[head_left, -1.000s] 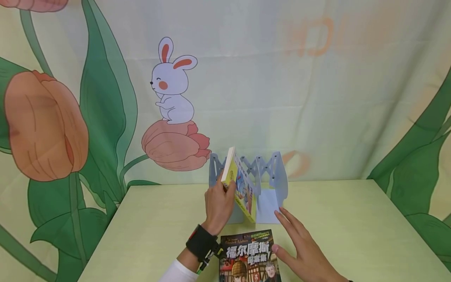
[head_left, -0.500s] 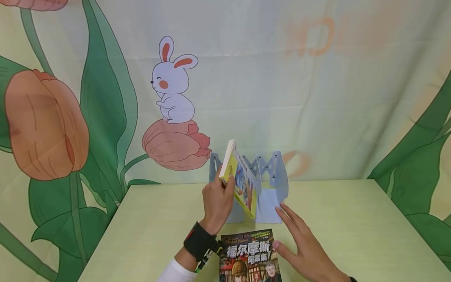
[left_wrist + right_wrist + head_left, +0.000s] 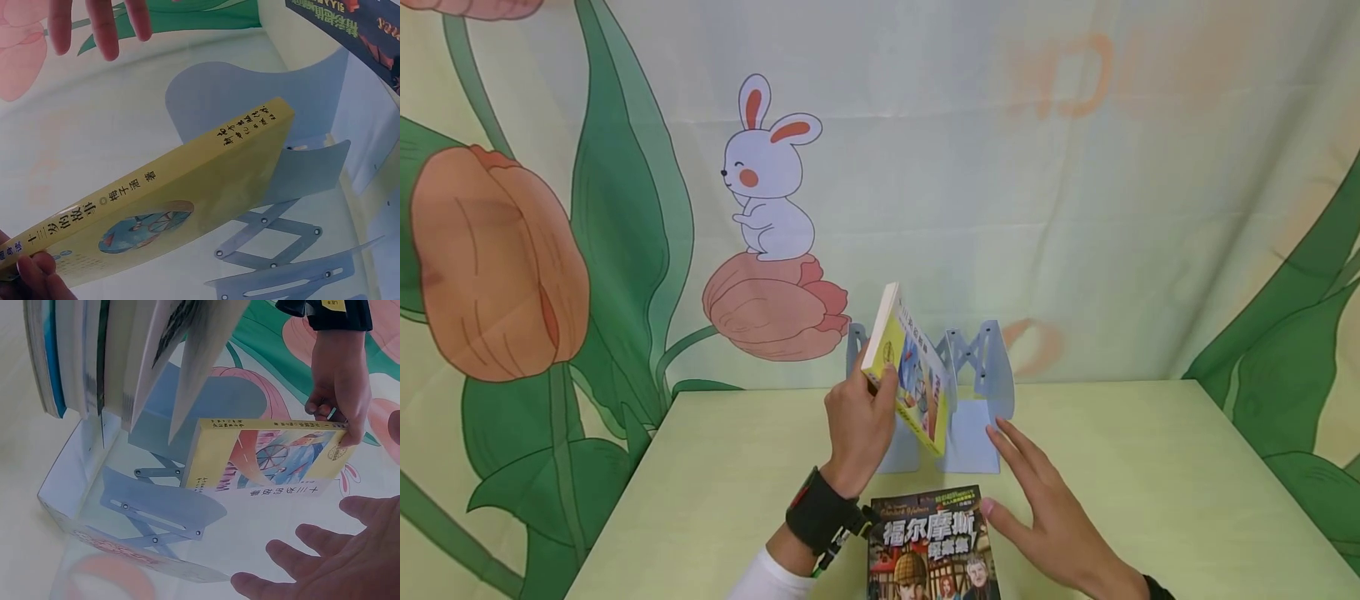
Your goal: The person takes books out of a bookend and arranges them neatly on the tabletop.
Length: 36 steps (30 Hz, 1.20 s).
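My left hand (image 3: 859, 429) grips a yellow paperback book (image 3: 917, 379) by its spine-side corner, with the thumb on the illustrated cover. The book tilts above the base of a pale blue expandable book rack (image 3: 973, 437). Its spine faces the left wrist camera, and the lettering on the yellow book (image 3: 169, 181) shows clearly there. My right hand (image 3: 1060, 521) spreads its fingers beside the rack's right end and holds nothing; whether a fingertip touches the rack, I cannot tell. In the right wrist view, the left hand (image 3: 340, 394) pinches the book's far end.
A dark-covered book (image 3: 932, 542) lies face up at the table's front, between my forearms. The right wrist view shows several stacked books (image 3: 106, 362) by the rack. Behind the table (image 3: 1150, 467) hangs a printed curtain (image 3: 925, 167) with a rabbit and tulips.
My left hand has drifted slightly up and left, raising the yellow book from the rack's base. My right hand has shifted a little upward, its fingers still spread.
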{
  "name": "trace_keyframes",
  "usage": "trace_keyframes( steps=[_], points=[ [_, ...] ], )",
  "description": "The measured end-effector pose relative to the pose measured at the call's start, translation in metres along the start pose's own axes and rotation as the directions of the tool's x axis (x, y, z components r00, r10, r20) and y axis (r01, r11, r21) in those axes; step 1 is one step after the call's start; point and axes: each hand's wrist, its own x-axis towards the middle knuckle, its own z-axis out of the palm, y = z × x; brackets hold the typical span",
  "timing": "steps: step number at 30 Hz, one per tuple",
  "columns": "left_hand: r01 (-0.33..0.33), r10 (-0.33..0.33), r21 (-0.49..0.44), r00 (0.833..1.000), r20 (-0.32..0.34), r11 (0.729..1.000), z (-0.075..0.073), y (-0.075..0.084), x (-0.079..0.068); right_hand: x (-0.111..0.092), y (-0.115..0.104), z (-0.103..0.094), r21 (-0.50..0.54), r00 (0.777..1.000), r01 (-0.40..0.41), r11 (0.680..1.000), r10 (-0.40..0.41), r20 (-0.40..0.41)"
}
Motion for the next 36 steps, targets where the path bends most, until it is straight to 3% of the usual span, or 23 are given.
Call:
trace_keyframes(
  steps=[18,36],
  points=[
    [-0.049,0.047,-0.034,0.998,-0.046,0.998,-0.021,0.017,-0.011,0.014,-0.011,-0.010,0.015,1.000,0.024,1.000,-0.024,-0.015],
    [-0.072,0.068,-0.110,0.997,-0.037,0.991,-0.034,0.033,-0.020,0.023,-0.014,-0.017,0.022,1.000,0.026,0.999,-0.026,0.008]
  ],
)
